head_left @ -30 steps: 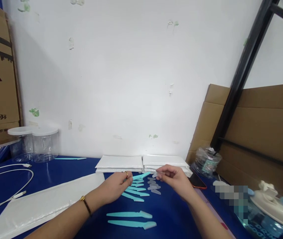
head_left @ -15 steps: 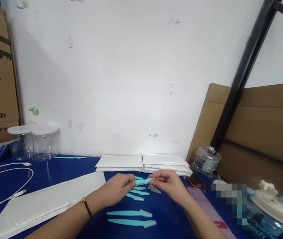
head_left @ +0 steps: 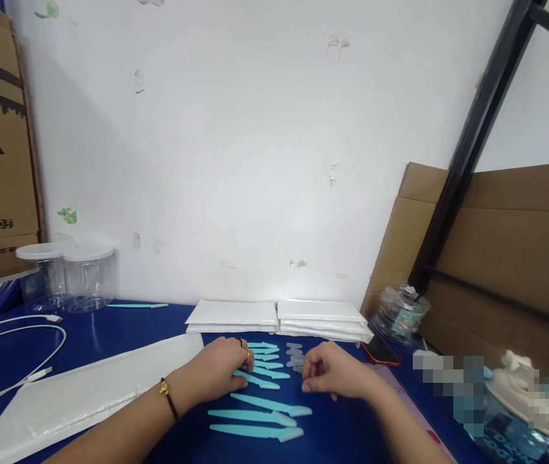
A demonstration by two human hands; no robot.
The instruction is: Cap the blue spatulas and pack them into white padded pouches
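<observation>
My left hand [head_left: 219,366] is over a row of teal eyebrow razors [head_left: 269,365]. Its thumb and fingers close around the handle of the nearest razor in that row, and the fingertips are partly hidden. To the right of the row lies a small cluster of clear blade caps [head_left: 294,356]. Beside these caps my right hand [head_left: 339,374] hovers with loosely bent fingers, thumb and index apart, nothing visible between them. Closer to me, several more teal razors [head_left: 255,432] lie side by side, blade ends pointing right.
White padded mailers [head_left: 231,312] are stacked against the wall, and a large one [head_left: 95,393] lies at left. Clear jars [head_left: 88,280] and a white cable [head_left: 18,322] are farther left. A phone [head_left: 381,351], a wrapped container [head_left: 403,312] and a bottle [head_left: 520,412] stand right.
The razor held between both hands now lies in the near group. My left hand has moved slightly left and down to the far row; my right hand has moved right and down, uncovering the caps.
</observation>
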